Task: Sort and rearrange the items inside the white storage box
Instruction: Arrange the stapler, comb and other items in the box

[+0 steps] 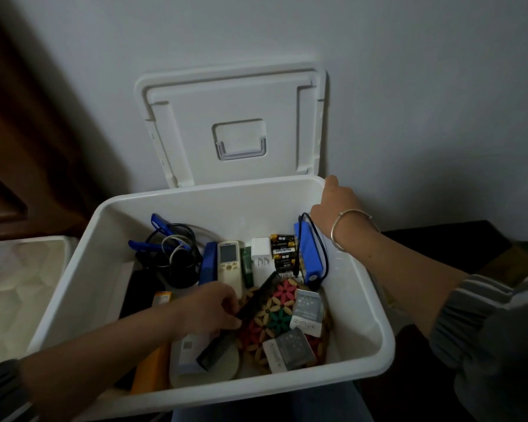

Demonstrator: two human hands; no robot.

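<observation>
Above the white storage box [360, 300] my way down stands open; bare wall shows along its 3 o'clock side and a bare strip at 12 o'clock, while the remote control [230, 263], batteries [282, 251] and black comb [241, 324] crowd the middle floor.

A home, most likely a bedroom, is showing here: the white storage box [375, 339] of household odds and ends is sitting against a plain painted wall [409, 86], with a quilted mattress [19, 287] lying just left of it and dark wooden furniture [9, 141] standing behind that.
</observation>
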